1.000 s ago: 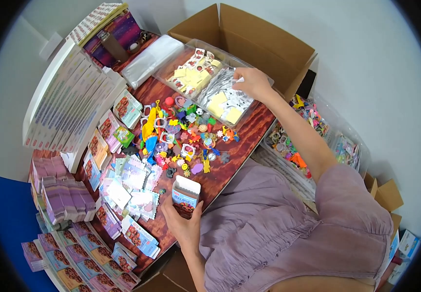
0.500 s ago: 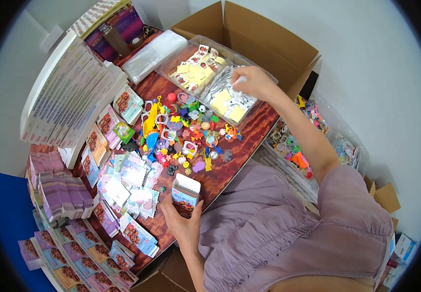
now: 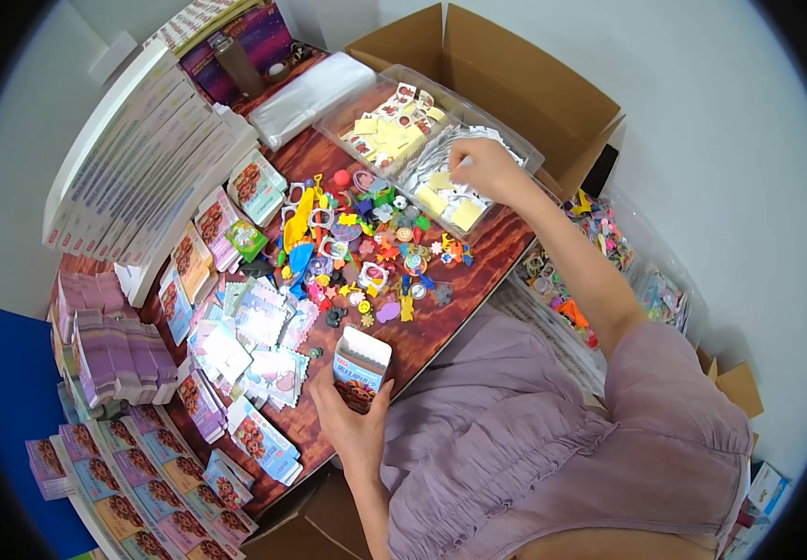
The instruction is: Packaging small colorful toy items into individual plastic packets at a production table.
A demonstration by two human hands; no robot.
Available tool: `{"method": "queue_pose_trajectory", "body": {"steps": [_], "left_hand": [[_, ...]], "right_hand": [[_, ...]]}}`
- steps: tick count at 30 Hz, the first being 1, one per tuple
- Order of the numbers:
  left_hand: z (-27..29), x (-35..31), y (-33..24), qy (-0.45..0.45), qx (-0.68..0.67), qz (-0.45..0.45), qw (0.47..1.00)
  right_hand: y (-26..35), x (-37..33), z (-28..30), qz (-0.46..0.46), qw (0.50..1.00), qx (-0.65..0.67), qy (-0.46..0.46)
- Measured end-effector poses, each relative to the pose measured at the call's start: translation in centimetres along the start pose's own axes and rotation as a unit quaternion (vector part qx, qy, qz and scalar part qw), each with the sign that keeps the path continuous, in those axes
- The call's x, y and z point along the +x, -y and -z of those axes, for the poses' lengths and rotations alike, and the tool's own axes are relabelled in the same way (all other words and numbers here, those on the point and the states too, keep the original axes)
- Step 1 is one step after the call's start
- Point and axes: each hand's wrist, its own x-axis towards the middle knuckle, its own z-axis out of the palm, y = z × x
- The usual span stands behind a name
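My left hand (image 3: 355, 416) is closed around a small blue and white cardboard box (image 3: 361, 371), held upright with its top flap up, at the table's near edge. Over a clear plastic tray (image 3: 518, 140) at the back, my right hand (image 3: 489, 170) has its fingers pinched together. A bit of white shows at its fingertips; what it is cannot be made out. Below that hand lie white paper pieces and yellow squares (image 3: 432, 201) in the tray's right compartment. The left compartment holds yellow packets (image 3: 389, 133) and printed pieces. Small colourful plastic toys (image 3: 357, 243) lie heaped between both hands.
Shiny sticker sheets (image 3: 259, 317) and flat printed boxes (image 3: 263, 441) spread left of the toys. Stacked cartons (image 3: 123, 359) and a row of white boxes (image 3: 133, 168) line the left side. A large cardboard box (image 3: 525, 70) stands behind the tray; bagged toys (image 3: 599, 243) sit at right.
My right hand has moved slightly left and down over the right compartment, its fingers now lower at the paper pieces. The left hand still holds the box. The whole view has shifted a little.
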Motion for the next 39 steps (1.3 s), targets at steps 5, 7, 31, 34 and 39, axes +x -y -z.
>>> {"method": "queue_pose_trajectory", "body": {"steps": [5, 7, 31, 34, 39], "left_hand": [[0.1, 0.0, -0.2, -0.023, 0.012, -0.005, 1.000], [0.1, 0.3, -1.1, -0.008, -0.002, 0.028, 1.000], [0.1, -2.0, 0.9, -0.110, -0.013, 0.057, 0.992], [-0.2, -1.8, 1.4, -0.134, 0.012, 0.018, 0.991], [-0.6, -2.1, 1.8, -0.154, -0.064, 0.054, 0.984]], "right_hand": [[2.4, -0.9, 3.0, -0.142, 0.894, 0.416, 0.088], [4.5, -2.0, 2.7, -0.154, 0.847, 0.494, 0.121], [20.7, -12.1, -8.4, 0.236, 0.937, 0.111, 0.231], [21.5, -11.7, -7.2, 0.211, 0.934, 0.161, 0.240], [20.5, -12.3, -7.2, 0.300, 0.934, 0.135, 0.138]]}}
